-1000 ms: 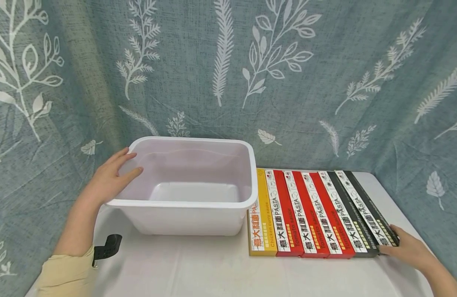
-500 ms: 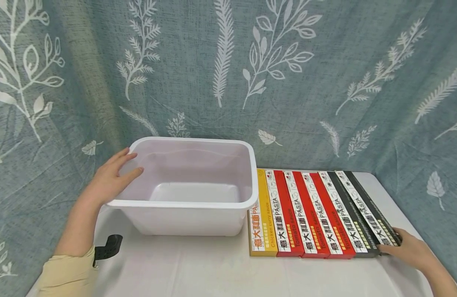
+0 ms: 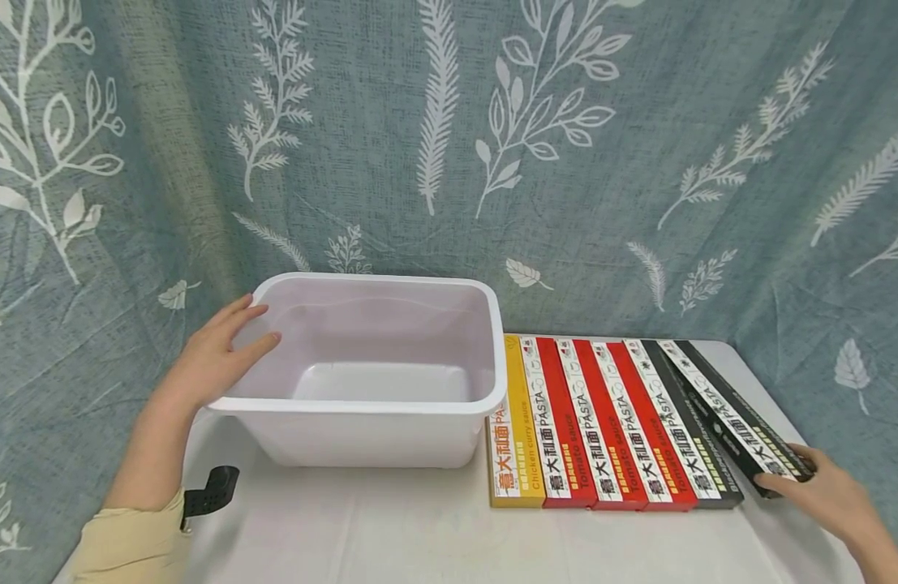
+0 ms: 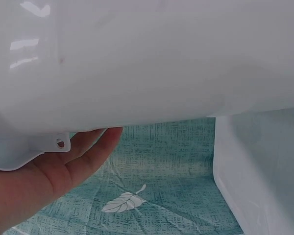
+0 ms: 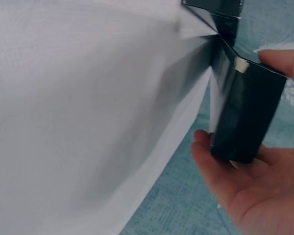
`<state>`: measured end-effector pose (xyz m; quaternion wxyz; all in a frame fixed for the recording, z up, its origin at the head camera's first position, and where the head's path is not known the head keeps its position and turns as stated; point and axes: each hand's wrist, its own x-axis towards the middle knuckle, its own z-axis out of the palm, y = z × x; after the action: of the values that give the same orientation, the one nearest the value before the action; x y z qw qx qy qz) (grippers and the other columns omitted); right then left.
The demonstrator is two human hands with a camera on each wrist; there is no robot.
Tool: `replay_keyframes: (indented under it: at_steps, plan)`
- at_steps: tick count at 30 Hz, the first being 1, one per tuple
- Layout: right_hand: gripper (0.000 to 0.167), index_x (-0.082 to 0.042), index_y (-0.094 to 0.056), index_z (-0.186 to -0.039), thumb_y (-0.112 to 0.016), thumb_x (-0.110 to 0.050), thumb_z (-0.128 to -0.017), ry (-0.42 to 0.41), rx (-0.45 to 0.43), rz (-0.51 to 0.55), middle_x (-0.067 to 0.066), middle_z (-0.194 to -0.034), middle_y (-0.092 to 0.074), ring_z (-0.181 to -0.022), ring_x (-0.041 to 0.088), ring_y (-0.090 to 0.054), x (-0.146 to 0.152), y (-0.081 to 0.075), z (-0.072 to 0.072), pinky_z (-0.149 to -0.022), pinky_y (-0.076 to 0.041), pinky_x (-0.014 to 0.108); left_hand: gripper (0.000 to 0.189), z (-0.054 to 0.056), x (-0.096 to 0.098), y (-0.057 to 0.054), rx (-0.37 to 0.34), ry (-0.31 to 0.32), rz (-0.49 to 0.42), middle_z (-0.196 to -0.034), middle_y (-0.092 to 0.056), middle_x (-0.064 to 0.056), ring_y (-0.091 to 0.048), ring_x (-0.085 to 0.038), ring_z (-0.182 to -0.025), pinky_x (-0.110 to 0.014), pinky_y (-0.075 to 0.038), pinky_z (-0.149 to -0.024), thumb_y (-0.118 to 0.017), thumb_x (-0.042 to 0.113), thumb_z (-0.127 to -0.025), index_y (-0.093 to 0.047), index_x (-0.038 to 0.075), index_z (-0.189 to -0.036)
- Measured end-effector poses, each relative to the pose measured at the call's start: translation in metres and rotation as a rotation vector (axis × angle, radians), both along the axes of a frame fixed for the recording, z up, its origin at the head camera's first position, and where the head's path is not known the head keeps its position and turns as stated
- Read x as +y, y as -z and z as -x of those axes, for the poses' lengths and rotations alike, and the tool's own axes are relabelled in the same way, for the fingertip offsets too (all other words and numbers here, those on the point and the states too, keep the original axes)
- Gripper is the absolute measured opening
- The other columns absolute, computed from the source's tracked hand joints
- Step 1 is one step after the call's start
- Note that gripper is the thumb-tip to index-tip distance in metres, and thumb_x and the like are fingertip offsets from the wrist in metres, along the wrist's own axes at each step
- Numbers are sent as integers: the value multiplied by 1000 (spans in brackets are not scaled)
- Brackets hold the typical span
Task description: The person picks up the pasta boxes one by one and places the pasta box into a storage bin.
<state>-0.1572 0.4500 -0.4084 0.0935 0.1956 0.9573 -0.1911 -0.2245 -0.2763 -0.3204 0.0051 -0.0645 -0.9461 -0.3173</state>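
My right hand (image 3: 828, 495) pinches the near end of the outermost black pasta box (image 3: 748, 426), thumb on its left side and fingers on its right. That end is raised and angled away from the row, while the far end stays by the neighbouring box. In the right wrist view its dark end panel (image 5: 247, 110) faces the camera, between thumb and fingers. My left hand (image 3: 218, 353) rests over the left rim of a white plastic tub (image 3: 368, 434), its fingers fairly straight and thumb reaching inside. The left wrist view shows the fingers (image 4: 95, 156) beside the rim.
Left of the held box lie another black box (image 3: 685, 422), several red tomato sauce boxes (image 3: 565, 422) and a yellow chicken curry box (image 3: 525, 422), partly overlapped by the tub's rim. A white cloth covers the table (image 3: 419, 535). A blue-green leaf-patterned curtain (image 3: 383, 162) hangs behind.
The right hand has lifted the near end of the outermost black box and swung it rightward, widening a gap from its neighbour. The left hand and tub stay put.
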Motion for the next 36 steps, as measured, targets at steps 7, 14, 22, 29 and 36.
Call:
replay_keyframes:
  at_steps: [7, 14, 22, 29, 36]
  plan:
    - [98, 11, -20, -148, -60, -55, -88, 151, 124, 46, 44, -135, -31, -119, 60, -35, -6, -8, 0, -93, -36, 67, 71, -1, 1, 0, -5, -3, 0, -160, -5, -23, -20, -57, -136, -73, -23, -99, -46, 43, -102, -26, -5, -151]
    - [96, 3, -19, -152, -60, -56, -89, 263, 221, 86, 42, -141, -29, -125, 60, -30, -15, -13, -1, -98, -33, 66, 72, -1, 0, -1, 0, -2, 5, -160, -4, -24, -14, -56, -138, -75, -21, -99, -46, 44, -102, -26, -5, -151]
    - [97, 4, -22, -152, -62, -57, -87, 252, 236, 80, 42, -139, -34, -123, 57, -35, -21, -17, -3, -96, -35, 65, 71, -1, 1, 0, 19, -6, 9, -160, -7, -25, -13, -56, -139, -75, -20, -100, -46, 42, -102, -28, -6, -150]
    - [98, 4, -23, -151, -63, -58, -87, 242, 228, 81, 42, -140, -33, -125, 58, -32, -22, -12, -6, -99, -32, 65, 73, -2, 0, -2, 16, -5, 6, -160, -6, -24, -12, -56, -139, -75, -19, -100, -47, 46, -101, -27, -5, -150]
    - [91, 3, -33, -148, -64, -55, -86, 286, 311, 59, 40, -136, -40, -120, 54, -40, -28, -14, -11, -95, -37, 62, 72, -2, -1, 1, 11, 2, 3, -160, -5, -25, -17, -57, -137, -74, -22, -98, -46, 44, -102, -26, -5, -151]
